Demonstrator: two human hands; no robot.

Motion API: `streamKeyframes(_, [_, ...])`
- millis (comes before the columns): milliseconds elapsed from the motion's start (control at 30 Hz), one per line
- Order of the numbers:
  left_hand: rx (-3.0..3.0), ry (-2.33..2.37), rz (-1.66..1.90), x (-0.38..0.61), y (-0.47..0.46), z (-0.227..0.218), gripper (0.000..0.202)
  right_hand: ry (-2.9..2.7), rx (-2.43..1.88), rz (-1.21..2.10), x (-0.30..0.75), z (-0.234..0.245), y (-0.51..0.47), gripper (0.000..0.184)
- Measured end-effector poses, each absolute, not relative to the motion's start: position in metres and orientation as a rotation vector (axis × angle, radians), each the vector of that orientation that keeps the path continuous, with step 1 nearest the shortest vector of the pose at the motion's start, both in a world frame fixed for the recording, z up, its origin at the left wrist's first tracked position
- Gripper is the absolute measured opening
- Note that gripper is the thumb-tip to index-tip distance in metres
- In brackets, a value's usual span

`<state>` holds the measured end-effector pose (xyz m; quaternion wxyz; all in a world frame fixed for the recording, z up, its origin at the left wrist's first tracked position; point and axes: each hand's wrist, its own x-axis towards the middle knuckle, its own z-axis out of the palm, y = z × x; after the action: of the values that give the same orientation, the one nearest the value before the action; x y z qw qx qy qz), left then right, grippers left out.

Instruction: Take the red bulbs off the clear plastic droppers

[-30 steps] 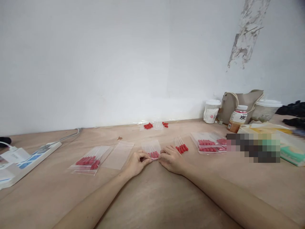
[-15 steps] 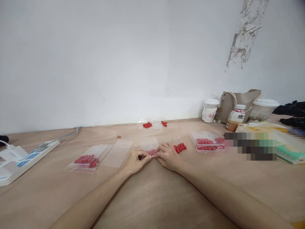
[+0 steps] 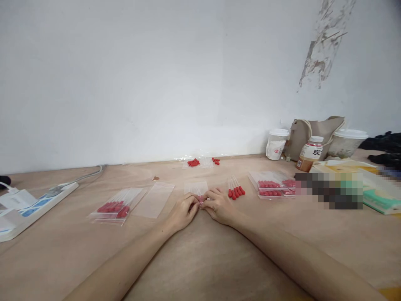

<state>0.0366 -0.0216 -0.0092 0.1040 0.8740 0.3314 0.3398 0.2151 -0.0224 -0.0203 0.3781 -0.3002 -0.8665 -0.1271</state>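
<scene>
Starting at the left, a white plastic power strip (image 3: 40, 204) with blue socket faces lies slantwise on the smooth tan tabletop (image 3: 200, 259), a boxy white plug (image 3: 20, 205) pushed into it and a grey cable (image 3: 84, 174) trailing from its far end. Next comes a pile of filled bags (image 3: 114, 207), thin clear plastic over red bulb ends, their slender stems leaning away and rightward. Just beside it a flat, translucent empty bag (image 3: 156, 200) tilts the same way, with a small brown scrap (image 3: 156, 178) beyond.

In the middle, between the two hands, the clear bag (image 3: 196, 187) lies on the table; its long axis runs away from the person, pale stems toward the wall (image 3: 156, 83) and red ends toward the wrists. The left hand (image 3: 184, 211) pinches its near edge between thumb and fingers; the right hand (image 3: 219, 207) grips the same edge, fingertips bunched close, hiding most of the red. Farther back, crinkly clear packets (image 3: 206, 162) with red ends sit near the wall.

Just beyond the right hand, loose droppers (image 3: 236, 192) fan out, glossy red bulbs nearest. Further right lie overlapping packed bags (image 3: 269, 186), then a white-lidded cup (image 3: 276, 146), a beige carrier (image 3: 299, 142), a round-shouldered bottle (image 3: 310, 154), a wide lidded tub (image 3: 347, 144) and a green-edged box (image 3: 382, 200), partly blurred out.
</scene>
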Motion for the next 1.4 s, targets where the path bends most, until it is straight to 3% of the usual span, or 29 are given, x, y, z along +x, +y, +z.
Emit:
streamKeyframes(367, [2.593,1.250,1.133,0.035,-0.025,-0.009,0.017,-2.196,-0.895,-0.119,0.208,-0.020,-0.031,0.009])
streamKeyframes(567, [2.509,1.330,1.319,0.029,-0.030,-0.005,0.017,-2.101,-0.880,0.257,0.216,-0.015,-0.037,0.008])
streamKeyframes(733, [2.481,1.102,1.231,0.041,-0.049,0.001,0.020,-1.892,-1.003,0.536,0.213,-0.020,-0.028,0.017])
streamKeyframes(900, [2.553,1.070,1.077,0.022,-0.039,0.011,0.020,-1.891,-1.143,0.308,0.217,-0.025,-0.022,0.017])
streamKeyframes(1000, [2.658,0.938,0.813,-0.001,-0.029,0.010,0.035,-1.983,-1.119,0.213,0.220,-0.021,-0.024,0.015])
streamKeyframes(1133, [2.636,0.898,0.665,-0.012,-0.025,0.000,0.049,-2.108,-1.028,0.306,0.220,-0.012,-0.030,0.019])
streamKeyframes(1267, [2.538,1.003,0.756,-0.005,-0.028,-0.005,0.047,-2.160,-0.928,0.433,0.220,-0.010,-0.031,0.024])
streamKeyframes(1400, [2.509,1.052,0.818,0.001,-0.031,-0.002,0.042,-2.160,-0.970,0.537,0.220,-0.014,-0.026,0.041])
